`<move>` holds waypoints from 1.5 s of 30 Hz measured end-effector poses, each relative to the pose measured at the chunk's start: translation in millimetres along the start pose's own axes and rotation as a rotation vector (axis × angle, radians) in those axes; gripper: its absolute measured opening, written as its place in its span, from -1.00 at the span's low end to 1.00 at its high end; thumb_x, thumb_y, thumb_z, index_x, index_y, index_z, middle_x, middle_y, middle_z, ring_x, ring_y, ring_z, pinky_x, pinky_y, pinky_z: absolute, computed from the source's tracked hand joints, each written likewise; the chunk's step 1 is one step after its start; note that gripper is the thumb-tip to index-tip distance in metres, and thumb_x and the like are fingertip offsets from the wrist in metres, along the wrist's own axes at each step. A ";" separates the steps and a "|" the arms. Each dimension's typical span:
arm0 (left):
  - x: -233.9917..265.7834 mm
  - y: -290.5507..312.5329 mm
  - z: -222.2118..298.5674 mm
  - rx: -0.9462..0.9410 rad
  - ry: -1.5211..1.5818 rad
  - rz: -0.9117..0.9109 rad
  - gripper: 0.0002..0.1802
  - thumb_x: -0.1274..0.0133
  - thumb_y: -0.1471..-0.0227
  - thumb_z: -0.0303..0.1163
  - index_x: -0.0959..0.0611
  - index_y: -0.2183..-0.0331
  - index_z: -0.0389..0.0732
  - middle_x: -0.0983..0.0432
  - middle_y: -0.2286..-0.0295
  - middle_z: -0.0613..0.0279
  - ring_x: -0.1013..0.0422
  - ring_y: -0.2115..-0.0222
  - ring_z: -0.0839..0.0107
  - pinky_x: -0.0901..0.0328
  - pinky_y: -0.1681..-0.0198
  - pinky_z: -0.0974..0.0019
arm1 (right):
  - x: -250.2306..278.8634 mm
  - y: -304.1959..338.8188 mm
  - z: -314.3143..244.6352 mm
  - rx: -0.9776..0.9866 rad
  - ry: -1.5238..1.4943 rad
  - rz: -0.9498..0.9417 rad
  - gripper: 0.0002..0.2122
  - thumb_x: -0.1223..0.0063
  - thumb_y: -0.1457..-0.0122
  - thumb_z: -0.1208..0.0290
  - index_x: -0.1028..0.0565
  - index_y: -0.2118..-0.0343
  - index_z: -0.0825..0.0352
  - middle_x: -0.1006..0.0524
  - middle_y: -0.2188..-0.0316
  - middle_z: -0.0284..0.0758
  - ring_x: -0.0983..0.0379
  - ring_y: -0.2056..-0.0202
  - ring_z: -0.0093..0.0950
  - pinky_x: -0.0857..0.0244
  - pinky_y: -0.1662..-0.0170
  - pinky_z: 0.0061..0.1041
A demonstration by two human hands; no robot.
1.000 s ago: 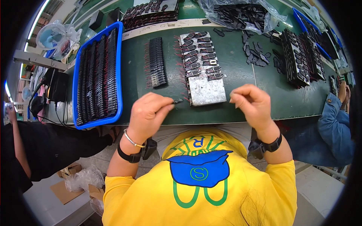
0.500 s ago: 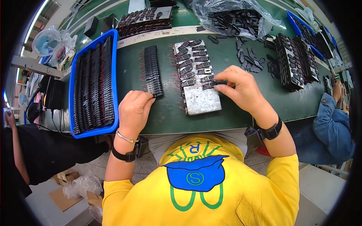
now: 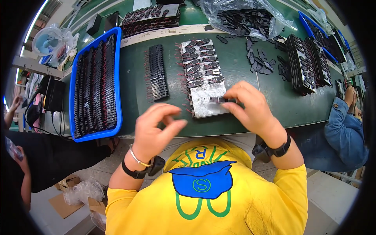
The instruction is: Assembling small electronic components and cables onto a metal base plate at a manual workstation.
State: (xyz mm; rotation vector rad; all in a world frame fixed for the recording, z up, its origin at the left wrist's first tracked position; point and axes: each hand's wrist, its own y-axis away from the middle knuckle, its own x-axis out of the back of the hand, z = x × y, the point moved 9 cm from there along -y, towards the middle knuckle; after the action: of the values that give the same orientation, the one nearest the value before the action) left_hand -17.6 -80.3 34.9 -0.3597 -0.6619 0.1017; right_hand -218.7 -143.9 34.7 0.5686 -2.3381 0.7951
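Note:
My right hand (image 3: 250, 107) is closed in a pinch on a small black part (image 3: 216, 100), blurred by motion, over the bare near end of a metal plate (image 3: 205, 109). Several black parts (image 3: 194, 67) with thin red wires lie in two columns on the rest of that plate. To its left, my left hand (image 3: 156, 125) hovers above the near table edge, thumb and fingers apart, and nothing shows between them. A tight row of black parts (image 3: 158, 74) with red wires lies just beyond it.
A blue tray (image 3: 120, 117) of packed black parts stands at the left. Loose black pieces (image 3: 260, 62) and a clear plastic bag (image 3: 207, 11) of them lie at the far right. Stacked loaded plates (image 3: 299, 66) stand nearer a person's denim sleeve (image 3: 342, 121).
My left hand has pulled back from the row's near end, and its fingers have parted. My right hand has moved nearer to me with the small black part.

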 end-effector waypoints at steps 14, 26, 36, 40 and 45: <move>-71.4 20.3 -20.7 0.577 0.970 -0.258 -0.85 -0.08 0.00 -0.60 -0.58 0.29 -0.34 -0.55 0.48 0.19 -0.50 0.51 0.47 -0.42 0.43 0.46 | -9.3 18.5 -58.0 0.179 -0.005 0.124 -0.70 -0.29 0.24 0.59 -0.48 0.36 0.41 -0.50 0.44 -0.21 -0.44 0.45 -0.29 -0.33 0.43 -0.42; -65.5 16.8 1.5 0.210 0.845 -0.286 -0.86 -0.05 -0.01 -0.65 -0.59 0.30 -0.34 -0.52 0.23 0.05 -0.48 0.33 0.47 -0.42 0.31 0.47 | -20.2 25.3 -51.4 0.178 -0.058 0.063 -0.70 -0.26 0.22 0.62 -0.53 0.31 0.39 -0.54 0.48 -0.24 -0.49 0.51 -0.33 -0.37 0.48 -0.46; -71.8 17.5 -8.9 0.341 0.971 -0.329 -0.84 -0.05 -0.04 -0.60 -0.60 0.26 -0.31 -0.54 0.23 0.15 -0.47 0.33 0.53 -0.38 0.33 0.52 | -13.7 27.5 -50.8 0.235 -0.129 0.109 -0.74 -0.24 0.22 0.64 -0.55 0.36 0.38 -0.53 0.51 -0.28 -0.47 0.55 -0.37 -0.34 0.53 -0.50; -78.9 23.1 -17.2 0.529 1.036 -0.342 -0.84 -0.06 -0.04 -0.55 -0.60 0.26 -0.32 -0.56 0.31 0.17 -0.49 0.38 0.50 -0.39 0.39 0.51 | -9.9 27.4 -51.8 0.249 -0.045 0.132 -0.73 -0.23 0.24 0.64 -0.55 0.36 0.38 -0.51 0.52 -0.29 -0.44 0.57 -0.39 -0.32 0.55 -0.51; -87.9 28.2 -21.7 0.666 1.010 -0.367 -0.82 -0.08 -0.04 -0.50 -0.58 0.27 -0.36 -0.57 0.39 0.14 -0.49 0.48 0.49 -0.39 0.46 0.49 | -10.4 29.0 -56.4 0.296 0.035 0.148 -0.72 -0.23 0.25 0.64 -0.55 0.36 0.38 -0.50 0.52 -0.30 -0.42 0.58 -0.41 -0.30 0.55 -0.53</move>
State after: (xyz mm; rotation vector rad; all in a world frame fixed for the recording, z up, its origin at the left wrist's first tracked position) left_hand -72.8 -78.5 -42.3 0.3634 0.3303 -0.2057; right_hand -204.8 -83.7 52.5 0.5026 -2.2643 1.2232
